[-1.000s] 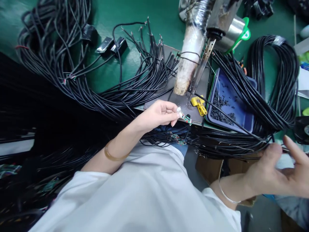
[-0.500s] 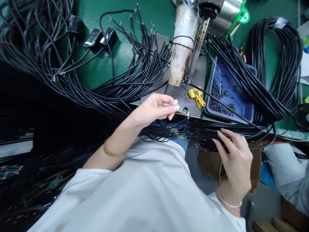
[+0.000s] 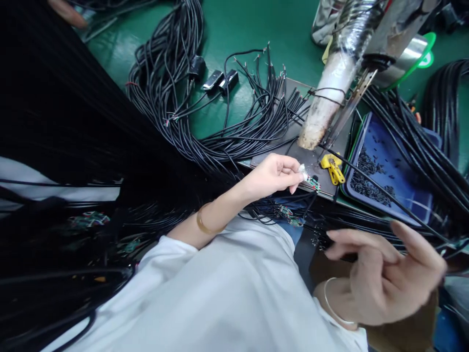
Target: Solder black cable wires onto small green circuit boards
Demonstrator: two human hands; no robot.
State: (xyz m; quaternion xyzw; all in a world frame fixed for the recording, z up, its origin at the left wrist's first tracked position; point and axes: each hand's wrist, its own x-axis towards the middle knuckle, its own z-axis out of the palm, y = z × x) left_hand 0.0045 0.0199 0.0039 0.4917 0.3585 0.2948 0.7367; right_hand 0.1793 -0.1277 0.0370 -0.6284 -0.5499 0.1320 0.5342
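Observation:
My left hand pinches one end of a small green circuit board between thumb and fingers. Something white shows at those fingertips; I cannot make out what it is. The board sits over the front edge of a grey work plate, close to a yellow plastic tool. Raised to the right, below the bench edge, my right hand is turned over with its fingers loosely bent and apart, and nothing shows in it. More green boards on black cables hang under the left hand.
A soldering iron and a whitish pipe slant down over the plate. Right of them is a blue tray with small black pieces. Black cable bundles cover the green bench. A person's fingers show top left.
The view has shifted, so the bench things appear further right. My right hand has turned over and moved nearer to the camera. The left hand keeps its hold on the board.

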